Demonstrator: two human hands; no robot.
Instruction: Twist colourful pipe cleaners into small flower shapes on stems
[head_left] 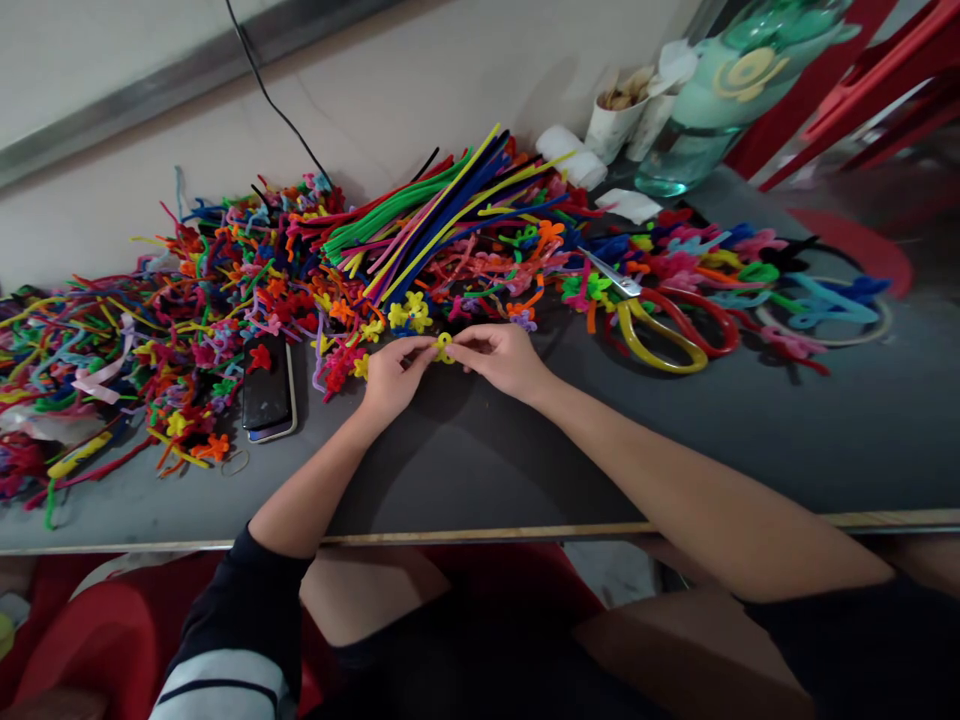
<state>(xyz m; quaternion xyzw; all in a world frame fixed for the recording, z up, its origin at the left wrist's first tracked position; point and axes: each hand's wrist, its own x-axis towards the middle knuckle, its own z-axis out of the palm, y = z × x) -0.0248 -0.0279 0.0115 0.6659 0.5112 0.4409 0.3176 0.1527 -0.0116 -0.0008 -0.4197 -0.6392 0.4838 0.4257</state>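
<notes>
Between my two hands is a small yellow pipe-cleaner flower with looped petals, held just above the dark table. My left hand pinches its left side between thumb and fingers. On the other side, my right hand grips it the same way, its lower fingers curled in. Right behind my hands lie several finished yellow flowers. A bundle of straight pipe cleaners in green, blue, yellow and pink rests on the pile beyond.
Scissors with yellow and red handles lie to the right, near more pipe-cleaner flowers. To the left are a phone and a large heap of coloured pieces. A green water bottle and paper cups stand at the back right.
</notes>
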